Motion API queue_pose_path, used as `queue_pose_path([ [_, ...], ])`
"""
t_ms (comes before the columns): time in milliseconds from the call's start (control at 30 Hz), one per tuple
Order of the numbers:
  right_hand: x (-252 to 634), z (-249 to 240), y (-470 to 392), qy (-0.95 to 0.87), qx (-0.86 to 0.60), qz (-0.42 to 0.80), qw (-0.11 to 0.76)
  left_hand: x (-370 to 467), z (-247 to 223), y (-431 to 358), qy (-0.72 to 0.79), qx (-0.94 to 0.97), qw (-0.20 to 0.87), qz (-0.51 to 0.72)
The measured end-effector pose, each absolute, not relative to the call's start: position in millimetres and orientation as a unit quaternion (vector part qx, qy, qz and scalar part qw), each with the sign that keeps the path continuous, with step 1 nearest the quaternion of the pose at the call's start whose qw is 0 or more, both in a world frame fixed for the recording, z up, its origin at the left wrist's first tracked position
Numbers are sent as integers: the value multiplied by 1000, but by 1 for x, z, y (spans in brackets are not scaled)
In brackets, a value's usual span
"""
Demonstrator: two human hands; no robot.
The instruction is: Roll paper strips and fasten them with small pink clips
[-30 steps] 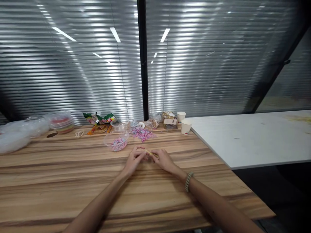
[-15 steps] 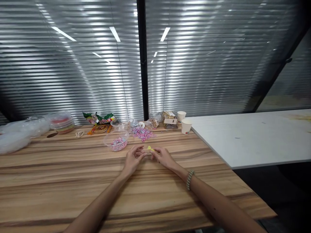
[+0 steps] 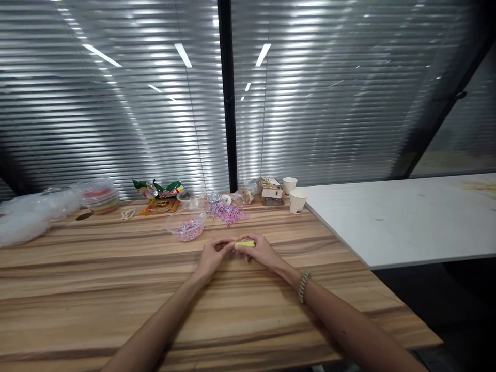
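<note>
A slim yellow piece (image 3: 245, 244), wider at its right end and too small to name, lies level between my hands above the wooden table (image 3: 217, 320). My right hand (image 3: 259, 250) is closed on it with thumb and fingers. With thumb and fingers pinched together, my left hand (image 3: 212, 256) meets its narrow left tip. Beyond my hands sits a clear plastic bowl (image 3: 167, 223) with small pink and blue pieces in it. Beside the bowl is a loose pile of similar pink and purple pieces (image 3: 228, 213).
Two paper cups (image 3: 298, 201) stand at the back right, by a small box (image 3: 271, 190). Green snack packaging (image 3: 170, 188) lies at the back. Stacked clear containers (image 3: 98, 195) and plastic bags (image 3: 23, 223) occupy the left. A white table (image 3: 395, 222) adjoins on the right.
The yellow piece has turned from pointing away to lying sideways across my right fingers. My hands have come closer together, and the left fingertips have closed in on its tip.
</note>
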State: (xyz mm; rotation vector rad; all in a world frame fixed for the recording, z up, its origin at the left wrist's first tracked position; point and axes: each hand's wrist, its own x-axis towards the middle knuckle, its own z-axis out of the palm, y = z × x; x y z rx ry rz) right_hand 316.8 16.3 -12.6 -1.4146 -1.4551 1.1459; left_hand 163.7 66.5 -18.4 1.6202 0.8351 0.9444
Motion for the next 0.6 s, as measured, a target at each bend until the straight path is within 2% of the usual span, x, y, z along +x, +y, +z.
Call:
queue_pose_path([
  [133,314,-11,17,-541,-499,491,466,166,-18,65,328,607,596,411],
  [233,312,-12,20,-504,-495,499,502,166,-19,65,326,615,597,398],
  [333,314,-16,26,-457,-529,484,526,163,-22,74,360,694,495,379],
  [433,319,-22,34,-432,-552,475,531,163,-30,94,371,801,288,372],
  [500,323,-24,37,-430,-563,475,523,168,-36,111,411,813,199,361],
  [600,324,-25,39,-429,-574,457,526,182,-41,135,432,803,164,377],
])
